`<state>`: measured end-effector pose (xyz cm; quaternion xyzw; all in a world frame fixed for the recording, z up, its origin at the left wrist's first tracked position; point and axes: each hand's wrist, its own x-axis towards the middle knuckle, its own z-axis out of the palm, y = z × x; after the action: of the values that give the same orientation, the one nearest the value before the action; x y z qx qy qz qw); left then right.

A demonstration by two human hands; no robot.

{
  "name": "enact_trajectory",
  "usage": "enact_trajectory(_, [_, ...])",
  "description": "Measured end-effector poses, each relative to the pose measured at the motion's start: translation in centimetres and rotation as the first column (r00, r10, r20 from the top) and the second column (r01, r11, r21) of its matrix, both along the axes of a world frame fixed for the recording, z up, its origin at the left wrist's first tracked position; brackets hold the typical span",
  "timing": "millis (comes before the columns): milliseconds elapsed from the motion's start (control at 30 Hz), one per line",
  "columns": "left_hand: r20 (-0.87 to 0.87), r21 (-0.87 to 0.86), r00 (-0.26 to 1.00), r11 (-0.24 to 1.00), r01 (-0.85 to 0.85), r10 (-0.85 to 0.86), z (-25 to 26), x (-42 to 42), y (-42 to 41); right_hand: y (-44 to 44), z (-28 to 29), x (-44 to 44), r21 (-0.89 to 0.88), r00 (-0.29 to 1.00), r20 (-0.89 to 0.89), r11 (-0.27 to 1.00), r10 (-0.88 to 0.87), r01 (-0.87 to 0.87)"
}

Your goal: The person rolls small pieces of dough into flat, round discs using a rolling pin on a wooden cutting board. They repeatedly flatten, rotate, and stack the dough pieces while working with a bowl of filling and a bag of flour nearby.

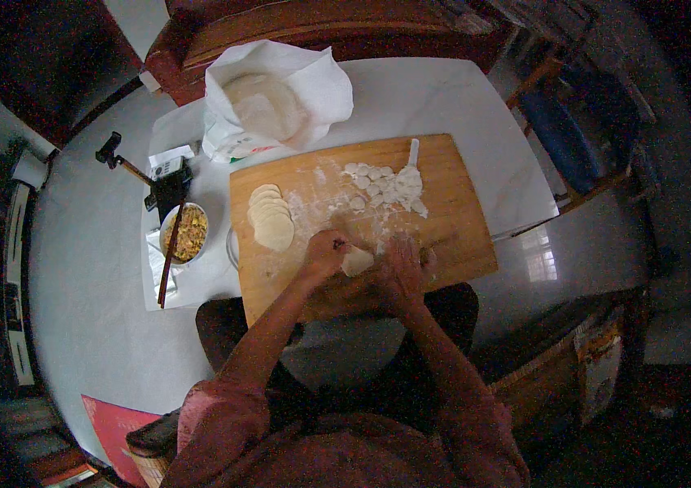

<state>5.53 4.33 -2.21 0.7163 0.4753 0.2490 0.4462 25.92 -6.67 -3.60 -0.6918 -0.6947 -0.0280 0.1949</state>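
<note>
My left hand [324, 251] pinches the edge of a small flat round of dough [357, 261] near the front of a floured wooden board [455, 232]. Beside it on the right, my right hand [405, 262] lies low over the board with its fingers stretched forward. Blur and shadow hide whether anything is under that palm. A row of overlapping rolled dough wrappers [273, 226] lies at the board's left. Toward the back right are several small dough pieces [370, 174] and a heap of flour [406, 183], with a white handle [414, 151] sticking out of it.
An opened white sack of flour [266, 110] stands behind the board on the pale table [431, 91]. At left, chopsticks [170, 262] rest across a bowl of chopped filling [191, 232]. A dark stand [129, 168] is behind the bowl. A chair [559, 140] stands at right.
</note>
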Motion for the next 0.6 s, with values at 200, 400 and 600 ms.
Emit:
enact_trajectory(200, [-0.194, 0.038, 0.97, 0.987, 0.159, -0.149, 4.1, 0.0, -0.6, 0.0, 2.4, -0.9, 0.173, 0.998, 0.035, 0.983, 0.058, -0.063])
enact_trajectory(400, [-0.251, 0.187, 0.958, 0.965, 0.186, -0.136, 3.0, 0.9, -0.2, 7.0, 3.7, -3.6, -0.086, 0.996, -0.044, 0.994, -0.077, 0.073])
enact_trajectory(600, [-0.085, 0.183, 0.994, 0.98, 0.078, -0.064, 1.6, 0.2, 0.2, 5.7, 2.0, -2.2, -0.008, 0.987, -0.15, 0.999, 0.05, -0.051])
